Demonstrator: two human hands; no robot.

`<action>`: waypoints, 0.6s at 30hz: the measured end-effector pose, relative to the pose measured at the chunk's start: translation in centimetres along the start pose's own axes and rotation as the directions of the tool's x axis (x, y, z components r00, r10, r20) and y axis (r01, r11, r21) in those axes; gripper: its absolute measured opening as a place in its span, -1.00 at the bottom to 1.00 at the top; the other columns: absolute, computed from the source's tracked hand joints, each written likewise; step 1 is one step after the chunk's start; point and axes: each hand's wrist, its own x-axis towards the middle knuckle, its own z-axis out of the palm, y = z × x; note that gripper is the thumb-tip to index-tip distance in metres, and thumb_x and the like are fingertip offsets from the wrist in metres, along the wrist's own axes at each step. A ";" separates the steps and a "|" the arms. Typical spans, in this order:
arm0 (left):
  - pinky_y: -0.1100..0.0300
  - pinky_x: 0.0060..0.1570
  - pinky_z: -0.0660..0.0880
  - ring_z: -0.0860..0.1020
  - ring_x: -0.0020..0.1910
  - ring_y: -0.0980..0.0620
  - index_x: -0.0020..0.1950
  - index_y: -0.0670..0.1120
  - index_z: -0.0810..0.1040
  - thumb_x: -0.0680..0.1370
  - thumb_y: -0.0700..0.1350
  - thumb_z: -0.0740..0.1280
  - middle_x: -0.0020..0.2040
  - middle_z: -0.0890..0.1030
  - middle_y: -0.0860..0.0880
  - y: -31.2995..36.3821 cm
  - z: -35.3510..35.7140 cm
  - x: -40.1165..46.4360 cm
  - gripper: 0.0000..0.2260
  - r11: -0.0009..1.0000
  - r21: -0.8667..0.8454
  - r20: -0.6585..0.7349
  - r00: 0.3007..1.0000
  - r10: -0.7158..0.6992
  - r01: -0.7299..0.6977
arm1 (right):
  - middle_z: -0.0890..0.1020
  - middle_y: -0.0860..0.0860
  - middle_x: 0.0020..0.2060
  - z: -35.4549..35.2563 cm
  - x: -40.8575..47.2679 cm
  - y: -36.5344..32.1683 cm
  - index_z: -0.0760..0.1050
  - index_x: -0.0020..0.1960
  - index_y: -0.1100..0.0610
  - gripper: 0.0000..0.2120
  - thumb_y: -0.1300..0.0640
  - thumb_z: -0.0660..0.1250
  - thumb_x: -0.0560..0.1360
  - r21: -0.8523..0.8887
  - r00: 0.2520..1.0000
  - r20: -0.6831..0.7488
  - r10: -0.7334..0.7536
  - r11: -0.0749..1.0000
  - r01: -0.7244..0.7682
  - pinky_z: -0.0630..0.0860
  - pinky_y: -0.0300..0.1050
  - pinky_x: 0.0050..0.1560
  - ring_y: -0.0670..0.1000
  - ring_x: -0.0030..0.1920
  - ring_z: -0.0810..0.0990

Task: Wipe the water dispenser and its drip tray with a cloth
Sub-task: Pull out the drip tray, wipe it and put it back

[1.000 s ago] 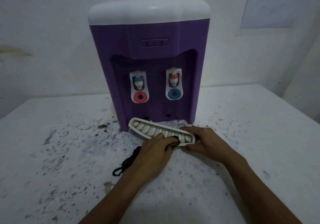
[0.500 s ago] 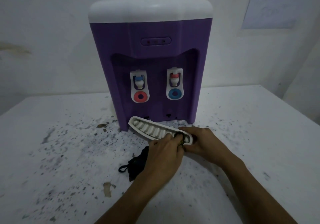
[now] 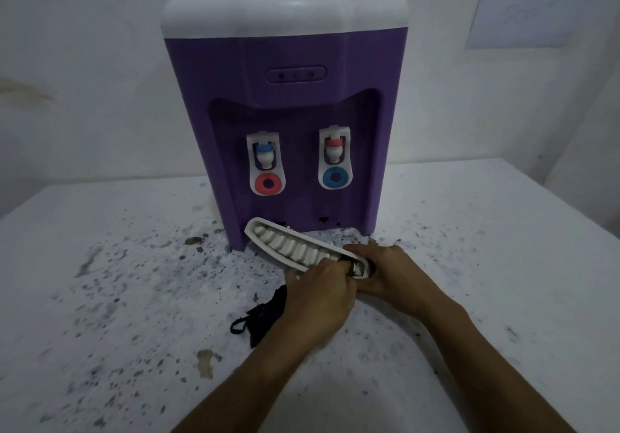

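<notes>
Drip tray (image 3: 292,248) off the purple water dispenser (image 3: 285,103), tilted above the table (image 3: 100,281), right hand (image 3: 385,271) gripping its right end. Left hand (image 3: 318,295) clenched on dark cloth (image 3: 265,315), rubbing the grille there. Next, probably: remaining slots leftward, then dispenser body. No legible brand or writing.

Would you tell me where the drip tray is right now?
The drip tray lies tilted in front of the purple water dispenser, off its base, with both hands gripping its right end.

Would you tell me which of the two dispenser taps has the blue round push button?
The tap on the viewer's right; the other tap has a red button.
</notes>
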 end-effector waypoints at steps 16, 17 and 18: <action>0.04 -0.06 0.40 0.55 -0.10 -0.12 -0.20 0.02 0.44 0.62 -0.08 0.05 -0.26 0.50 0.01 -0.2 0.1 0.3 -0.74 0.967 -0.235 0.119 0.991 -0.067 0.093 | 0.63 0.01 0.11 0.9 0.1 0.1 0.49 0.28 0.04 -0.53 0.07 0.46 0.39 -0.121 0.999 -0.030 -0.036 0.992 0.032 0.53 0.07 0.05 0.08 0.05 0.59; 0.01 -0.06 0.40 0.55 -0.09 -0.16 -0.20 0.01 0.44 0.62 -0.08 0.05 -0.26 0.52 -0.03 -0.5 -0.1 0.4 -0.74 0.965 -0.245 0.144 0.988 -0.057 0.092 | 0.62 0.00 0.13 0.9 0.1 0.2 0.47 0.29 0.03 -0.51 0.07 0.47 0.39 -0.123 0.999 -0.033 -0.031 0.992 0.027 0.53 0.07 0.06 0.08 0.07 0.58; -0.03 -0.01 0.41 0.56 -0.09 -0.16 -0.18 0.01 0.45 0.62 -0.07 0.06 -0.23 0.55 -0.06 -0.7 -0.2 0.4 -0.75 0.967 -0.238 0.154 0.987 -0.053 0.089 | 0.62 0.00 0.14 0.9 0.1 0.2 0.47 0.30 0.03 -0.50 0.08 0.47 0.39 -0.120 0.999 -0.041 -0.034 0.992 0.029 0.52 0.07 0.07 0.08 0.08 0.58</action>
